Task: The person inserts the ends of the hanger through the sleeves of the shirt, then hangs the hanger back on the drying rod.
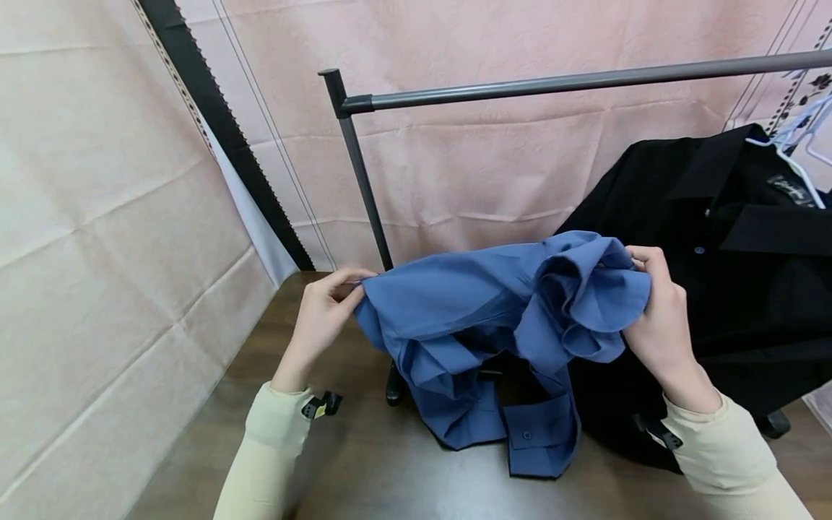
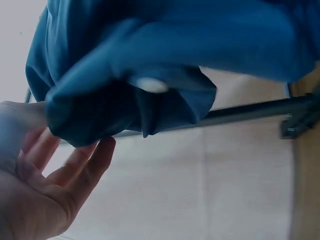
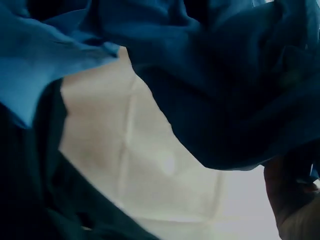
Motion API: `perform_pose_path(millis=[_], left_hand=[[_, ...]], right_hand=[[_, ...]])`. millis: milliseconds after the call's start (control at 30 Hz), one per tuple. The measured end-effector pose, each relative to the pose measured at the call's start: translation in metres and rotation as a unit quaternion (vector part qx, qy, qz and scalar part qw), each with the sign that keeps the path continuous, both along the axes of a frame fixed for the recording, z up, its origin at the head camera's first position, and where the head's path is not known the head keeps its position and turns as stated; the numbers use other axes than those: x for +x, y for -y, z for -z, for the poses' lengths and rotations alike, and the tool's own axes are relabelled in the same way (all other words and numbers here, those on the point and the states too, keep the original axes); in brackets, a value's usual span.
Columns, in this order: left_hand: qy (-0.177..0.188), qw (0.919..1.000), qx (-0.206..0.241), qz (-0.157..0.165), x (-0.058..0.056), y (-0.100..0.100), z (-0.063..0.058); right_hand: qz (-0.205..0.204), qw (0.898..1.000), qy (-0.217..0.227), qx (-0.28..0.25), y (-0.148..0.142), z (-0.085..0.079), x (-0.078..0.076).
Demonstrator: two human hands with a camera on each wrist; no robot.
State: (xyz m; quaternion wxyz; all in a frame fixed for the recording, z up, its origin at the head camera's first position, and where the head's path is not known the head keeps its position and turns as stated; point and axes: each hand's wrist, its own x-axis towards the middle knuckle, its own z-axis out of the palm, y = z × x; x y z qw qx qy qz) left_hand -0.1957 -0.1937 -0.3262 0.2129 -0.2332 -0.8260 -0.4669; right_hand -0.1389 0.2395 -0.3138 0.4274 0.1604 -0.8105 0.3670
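Between my two hands a blue button-up shirt is held up, its cloth bunched and folded. My left hand pinches one edge of it between thumb and fingers. On the other side my right hand grips the gathered, ruffled end. A cuff with a button hangs down low over the table. The left wrist view has the blue cloth draped over the fingers of the left hand. In the right wrist view dark folds of the shirt cover most of the right hand.
A grey metal clothes rack stands behind the shirt. A black shirt on a light blue hanger hangs at the right. Below is a brown wooden table. Pale pink curtain cloth covers the back and left side.
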Motion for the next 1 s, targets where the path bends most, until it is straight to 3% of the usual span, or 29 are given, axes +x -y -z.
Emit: perform_pose_path(millis=[133, 267, 400, 533, 633, 733, 900, 1000], left_hand=[[0.052, 0.9984, -0.021, -0.012, -0.015, 0.007, 0.021], [0.094, 0.9938, -0.060, -0.004, -0.028, 0.008, 0.047], [0.144, 0.9840, -0.105, 0.009, -0.034, 0.004, 0.069], [0.183, 0.9718, -0.148, 0.021, -0.033, 0.000, 0.082], [0.191, 0.9687, -0.157, 0.023, -0.031, -0.001, 0.084], [0.181, 0.9722, -0.146, 0.023, -0.028, 0.000, 0.080], [0.158, 0.9793, -0.124, 0.026, -0.016, 0.009, 0.064], [0.154, 0.9789, -0.132, 0.024, -0.007, 0.016, 0.055]], right_hand=[[0.000, 0.994, 0.103, -0.021, -0.011, 0.016, -0.010], [0.006, 0.983, 0.183, 0.015, -0.015, 0.036, -0.022], [0.006, 0.968, 0.247, 0.035, -0.015, 0.057, -0.032], [0.010, 0.957, 0.289, 0.029, -0.014, 0.076, -0.035], [0.014, 0.954, 0.297, 0.035, -0.014, 0.083, -0.035], [0.019, 0.958, 0.282, 0.050, -0.016, 0.082, -0.033], [0.032, 0.979, 0.201, 0.027, -0.016, 0.061, -0.028], [0.028, 0.990, 0.136, -0.004, -0.008, 0.044, -0.023]])
